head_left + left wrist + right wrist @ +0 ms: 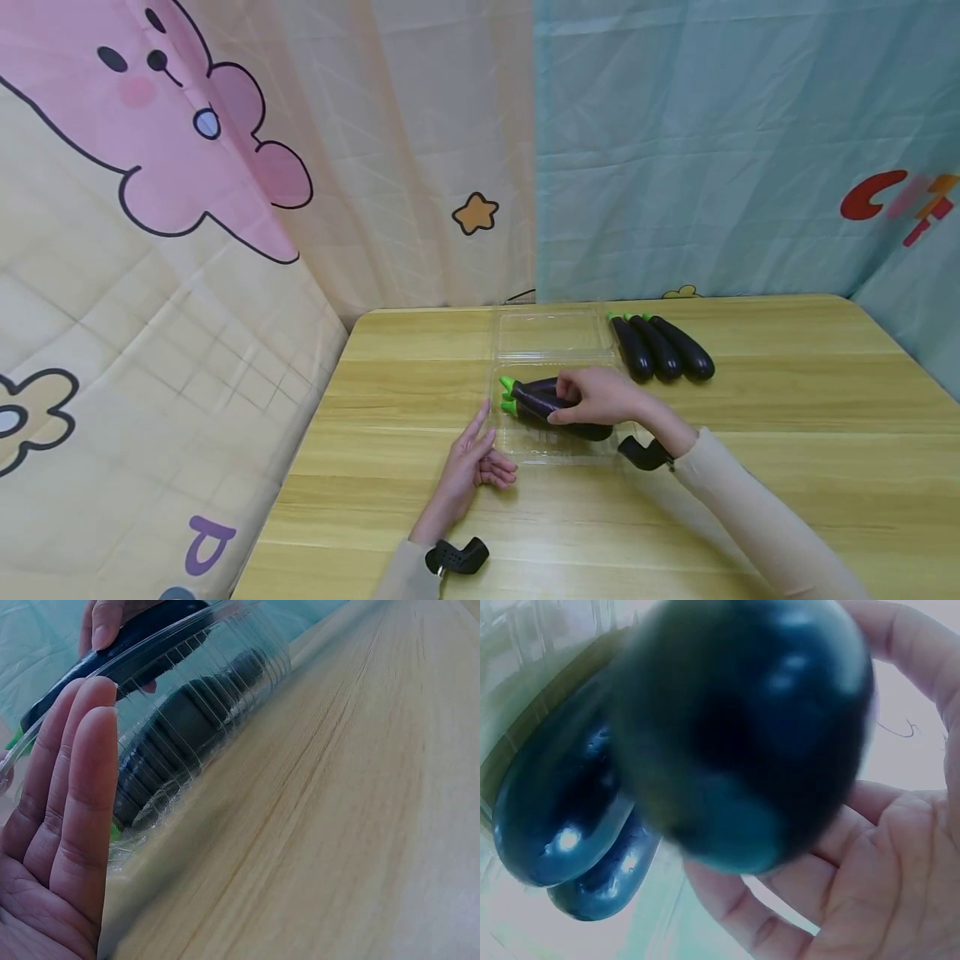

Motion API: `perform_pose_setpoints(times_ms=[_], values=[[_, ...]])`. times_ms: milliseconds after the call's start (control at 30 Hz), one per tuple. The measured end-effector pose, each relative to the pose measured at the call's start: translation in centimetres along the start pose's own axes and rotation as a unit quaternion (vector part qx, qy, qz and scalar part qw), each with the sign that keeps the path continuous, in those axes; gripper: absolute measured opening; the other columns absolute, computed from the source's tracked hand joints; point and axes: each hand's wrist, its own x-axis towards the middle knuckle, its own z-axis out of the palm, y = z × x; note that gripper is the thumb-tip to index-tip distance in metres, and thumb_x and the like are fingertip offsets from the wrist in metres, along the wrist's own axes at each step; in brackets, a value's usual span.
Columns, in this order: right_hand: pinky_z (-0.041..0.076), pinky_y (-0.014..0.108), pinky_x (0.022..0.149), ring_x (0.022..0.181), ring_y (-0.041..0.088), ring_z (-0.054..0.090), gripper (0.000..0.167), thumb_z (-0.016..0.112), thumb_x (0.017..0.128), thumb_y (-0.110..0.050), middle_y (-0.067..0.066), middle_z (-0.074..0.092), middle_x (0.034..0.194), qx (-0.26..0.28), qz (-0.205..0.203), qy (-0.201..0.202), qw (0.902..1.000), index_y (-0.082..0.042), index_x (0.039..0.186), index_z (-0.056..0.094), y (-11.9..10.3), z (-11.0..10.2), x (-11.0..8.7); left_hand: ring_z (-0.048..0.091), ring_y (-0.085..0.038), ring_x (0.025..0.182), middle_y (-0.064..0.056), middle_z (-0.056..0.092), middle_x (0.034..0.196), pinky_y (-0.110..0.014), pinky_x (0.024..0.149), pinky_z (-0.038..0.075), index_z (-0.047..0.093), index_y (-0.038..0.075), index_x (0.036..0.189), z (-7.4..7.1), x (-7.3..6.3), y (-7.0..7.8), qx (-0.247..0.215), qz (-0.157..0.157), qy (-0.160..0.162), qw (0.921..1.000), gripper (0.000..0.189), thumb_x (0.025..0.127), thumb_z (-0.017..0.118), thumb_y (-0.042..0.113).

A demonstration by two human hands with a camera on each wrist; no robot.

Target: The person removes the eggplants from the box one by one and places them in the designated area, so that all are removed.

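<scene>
My right hand [606,397] grips a glossy dark purple eggplant [542,403] with a green stem, holding it over a clear plastic clamshell container [555,458]. Two more eggplants [559,806] lie inside, below the held one in the right wrist view. The held eggplant's rounded end [757,742] fills much of that view, with fingers around it. At the container's left front corner is my left hand [467,468], its index finger stretched along the side. In the left wrist view, straight fingers [90,787] stand close to the container's ribbed wall.
The container's hinged lid [555,333] lies folded back, away from me. Beside it on the right, three eggplants [663,350] sit in a row on the wooden table [787,467]. Patterned curtains [697,150] hang behind and to the left.
</scene>
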Motion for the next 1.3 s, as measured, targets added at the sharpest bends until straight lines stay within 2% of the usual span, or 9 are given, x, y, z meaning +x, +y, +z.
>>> perform_pose_setpoints(times_ms=[400,600,800,1300], values=[[0.049,0.030,0.062,0.072,0.008,0.058,0.042,0.070,0.077,-0.057,-0.008,0.063,0.085,0.009,0.021,0.110,0.9937,-0.018,0.091,0.061,0.0,-0.2,-0.9,0.068,-0.017,0.063,-0.006,0.070,0.073,-0.031,0.059,0.058,0.007,0.022,0.154,0.0,0.0,0.0,-0.002,0.002,-0.002,1.0000,0.061,0.103,0.041,0.025],[0.045,0.029,0.054,0.063,0.009,0.055,0.041,0.073,0.077,-0.052,-0.007,0.062,0.081,0.050,0.033,0.177,0.9824,-0.016,0.094,0.062,0.3,-0.4,-1.6,0.068,-0.017,0.062,-0.006,0.070,0.072,-0.030,0.058,0.058,0.007,0.023,0.154,0.1,0.1,0.0,-0.003,0.003,0.000,1.0000,0.061,0.103,0.042,0.025],[0.044,0.028,0.049,0.058,0.011,0.052,0.043,0.073,0.080,-0.047,0.000,0.062,0.084,0.056,0.045,0.239,0.9684,-0.011,0.099,0.060,0.7,-0.5,-2.6,0.068,-0.017,0.062,-0.006,0.070,0.072,-0.030,0.058,0.057,0.007,0.023,0.154,0.0,0.2,-0.1,-0.003,0.001,0.002,1.0000,0.059,0.104,0.039,0.022],[0.042,0.030,0.054,0.068,0.019,0.052,0.044,0.070,0.084,-0.041,0.005,0.057,0.080,0.070,0.098,0.284,0.9513,-0.005,0.104,0.054,2.5,-0.4,-5.3,0.068,-0.017,0.062,-0.005,0.070,0.072,-0.029,0.058,0.057,0.008,0.023,0.154,-0.1,0.2,-0.2,0.002,0.000,0.005,1.0000,0.061,0.103,0.041,0.025]])
